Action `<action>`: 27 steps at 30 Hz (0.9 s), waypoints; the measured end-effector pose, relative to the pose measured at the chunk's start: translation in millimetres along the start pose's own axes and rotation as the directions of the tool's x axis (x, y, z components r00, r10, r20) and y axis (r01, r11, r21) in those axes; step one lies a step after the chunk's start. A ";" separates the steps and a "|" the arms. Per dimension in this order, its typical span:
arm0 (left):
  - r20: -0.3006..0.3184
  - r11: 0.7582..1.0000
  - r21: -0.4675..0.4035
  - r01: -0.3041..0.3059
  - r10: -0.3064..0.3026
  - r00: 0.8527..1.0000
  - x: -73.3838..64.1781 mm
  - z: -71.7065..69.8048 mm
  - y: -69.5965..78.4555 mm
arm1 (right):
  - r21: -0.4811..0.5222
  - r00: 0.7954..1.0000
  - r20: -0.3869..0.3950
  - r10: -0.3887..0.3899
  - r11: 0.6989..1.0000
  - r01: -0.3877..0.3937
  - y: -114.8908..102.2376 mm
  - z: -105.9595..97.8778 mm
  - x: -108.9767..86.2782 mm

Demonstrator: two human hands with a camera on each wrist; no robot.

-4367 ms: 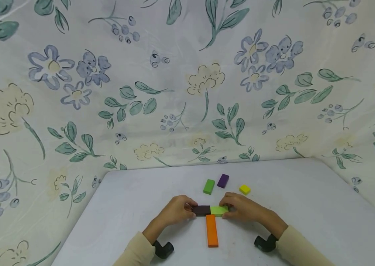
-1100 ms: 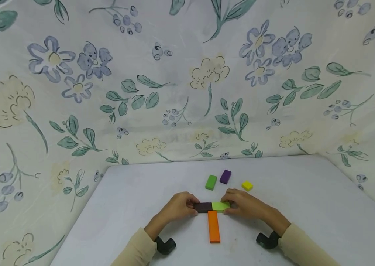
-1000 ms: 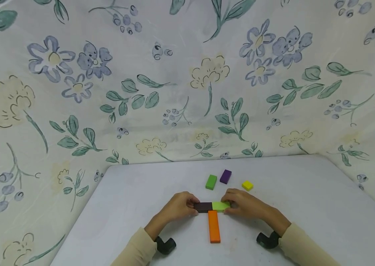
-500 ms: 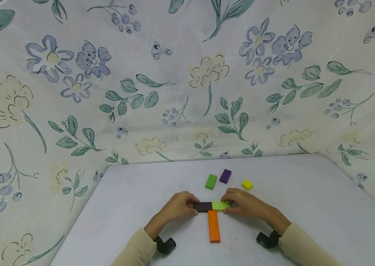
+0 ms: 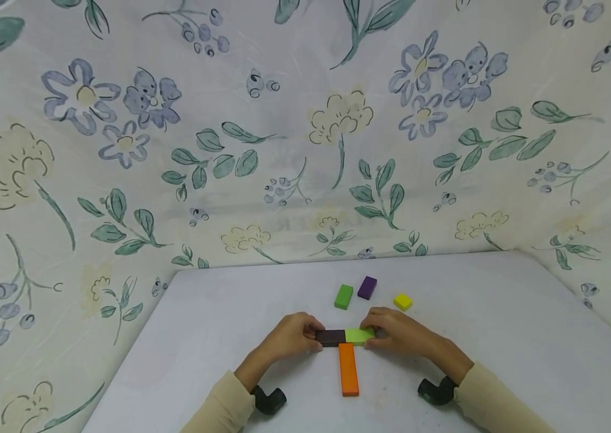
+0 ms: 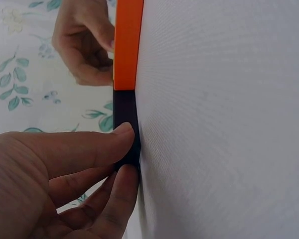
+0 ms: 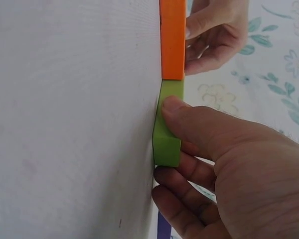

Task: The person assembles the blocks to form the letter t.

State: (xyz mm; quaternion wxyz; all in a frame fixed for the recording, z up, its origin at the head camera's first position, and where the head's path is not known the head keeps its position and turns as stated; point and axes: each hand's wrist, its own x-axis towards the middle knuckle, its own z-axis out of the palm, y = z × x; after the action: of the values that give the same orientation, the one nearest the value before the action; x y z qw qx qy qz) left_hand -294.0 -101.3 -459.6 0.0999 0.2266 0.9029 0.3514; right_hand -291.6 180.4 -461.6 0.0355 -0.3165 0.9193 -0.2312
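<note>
A dark block [image 5: 330, 338] and a lime-green block [image 5: 357, 336] lie end to end in a row on the white table. My left hand [image 5: 290, 334] pinches the dark block at its left end, thumb on the near side, as the left wrist view shows. At the other end my right hand [image 5: 400, 332] holds the lime block between thumb and fingers. An orange block [image 5: 348, 370], longer than the others, points toward me from below the seam of the two, its far end right at their near side.
Beyond the hands lie a green block [image 5: 344, 296], a purple block [image 5: 367, 287] and a small yellow block [image 5: 403, 301]. A black wrist device [image 5: 270, 400] sits under the left forearm, another black device [image 5: 436, 391] under the right. Floral cloth [image 5: 305, 150] hangs behind the table [image 5: 219, 300].
The view has shifted slightly since the oldest frame. Both hands keep the same grip on the dark and lime blocks, and the blocks stay in the same arrangement.
</note>
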 end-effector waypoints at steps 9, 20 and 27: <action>-0.002 1.000 -0.014 0.013 -0.013 1.000 -1.5 -2.0 1.0 | 0.031 0.999 0.026 0.025 0.999 -0.026 -2.3 -0.2 0.5; -0.008 1.000 0.001 0.008 -0.008 1.000 -1.7 2.2 -2.6 | 0.022 0.999 0.026 0.020 1.000 -0.020 -7.0 -3.3 -3.2; -0.004 1.000 -0.004 0.005 -0.005 1.000 -1.5 0.4 -0.5 | 0.024 0.999 0.029 0.034 0.999 -0.035 -6.0 -3.5 -2.6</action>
State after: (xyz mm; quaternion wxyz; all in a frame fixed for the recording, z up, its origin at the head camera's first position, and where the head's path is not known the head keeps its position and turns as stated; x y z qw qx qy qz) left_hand -292.7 -102.1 -460.2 0.0993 0.2233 0.9030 0.3534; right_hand -286.9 179.1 -456.0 0.0564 -0.3035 0.9211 -0.2374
